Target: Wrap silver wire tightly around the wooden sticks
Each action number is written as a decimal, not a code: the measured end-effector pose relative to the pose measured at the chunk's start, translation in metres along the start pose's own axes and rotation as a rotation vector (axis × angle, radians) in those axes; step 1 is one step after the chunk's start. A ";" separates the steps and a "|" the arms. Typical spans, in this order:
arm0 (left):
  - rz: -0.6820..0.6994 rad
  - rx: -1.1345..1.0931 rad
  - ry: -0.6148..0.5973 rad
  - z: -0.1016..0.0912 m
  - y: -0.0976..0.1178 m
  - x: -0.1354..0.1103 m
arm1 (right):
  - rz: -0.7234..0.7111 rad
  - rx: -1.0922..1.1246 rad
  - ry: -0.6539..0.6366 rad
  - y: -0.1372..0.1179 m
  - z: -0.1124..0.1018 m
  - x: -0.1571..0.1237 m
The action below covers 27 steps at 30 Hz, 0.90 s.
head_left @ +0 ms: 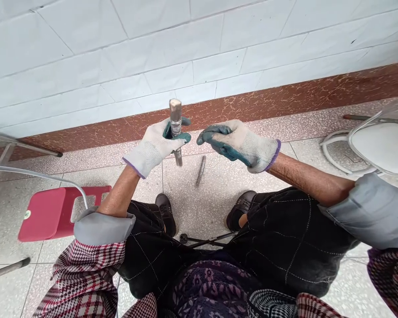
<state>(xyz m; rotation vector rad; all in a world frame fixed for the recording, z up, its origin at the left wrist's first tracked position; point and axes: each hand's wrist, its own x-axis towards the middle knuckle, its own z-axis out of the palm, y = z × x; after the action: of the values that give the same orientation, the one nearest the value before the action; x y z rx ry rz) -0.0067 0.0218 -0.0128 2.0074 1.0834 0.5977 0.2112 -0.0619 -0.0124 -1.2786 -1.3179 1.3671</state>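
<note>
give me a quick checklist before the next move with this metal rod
1. Left hand grip on the metal rod: ok, fingers closed around its middle, rod upright.
2. Right hand free: ok, holds nothing and is not touching the rod.
3. Work gloves on both hands: ok.
4. Loose metal piece on the tile floor: not ok, lying unsecured below the hands.
5. Rod surface under the left hand: cannot tell, the glove hides it.
</note>
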 end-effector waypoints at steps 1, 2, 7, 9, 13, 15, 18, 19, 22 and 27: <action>-0.023 -0.058 -0.026 0.001 0.002 0.000 | -0.001 -0.002 0.018 0.000 -0.002 0.001; -0.054 -0.127 -0.060 0.001 0.004 0.000 | -0.006 -0.007 0.040 0.000 -0.004 0.001; -0.122 -0.532 -0.184 -0.004 0.018 -0.004 | -0.026 -0.060 0.113 0.000 -0.012 0.004; -0.095 -0.568 -0.233 -0.009 0.021 -0.007 | -0.014 -0.051 0.129 0.000 -0.016 0.004; -0.064 -0.503 -0.283 -0.016 0.021 -0.011 | 0.009 -0.040 0.150 -0.001 -0.021 0.000; -0.064 -0.473 -0.257 -0.015 0.020 -0.010 | 0.013 -0.043 0.150 -0.002 -0.021 -0.002; -0.065 -0.313 -0.176 -0.010 0.010 -0.003 | 0.007 -0.058 0.146 -0.005 -0.018 -0.005; -0.057 -0.213 -0.146 -0.009 0.005 -0.001 | 0.004 -0.069 0.141 -0.006 -0.017 -0.005; -0.042 0.080 -0.099 -0.007 -0.012 0.006 | -0.012 -0.105 0.118 -0.004 -0.014 -0.004; -0.146 0.401 -0.093 -0.015 -0.024 0.012 | 0.011 -0.205 0.004 0.005 -0.011 -0.006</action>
<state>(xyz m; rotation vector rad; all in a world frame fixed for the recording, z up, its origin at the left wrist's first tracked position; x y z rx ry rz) -0.0220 0.0463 -0.0226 2.2403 1.3611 0.2176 0.2231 -0.0664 -0.0157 -1.4254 -1.4799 1.2610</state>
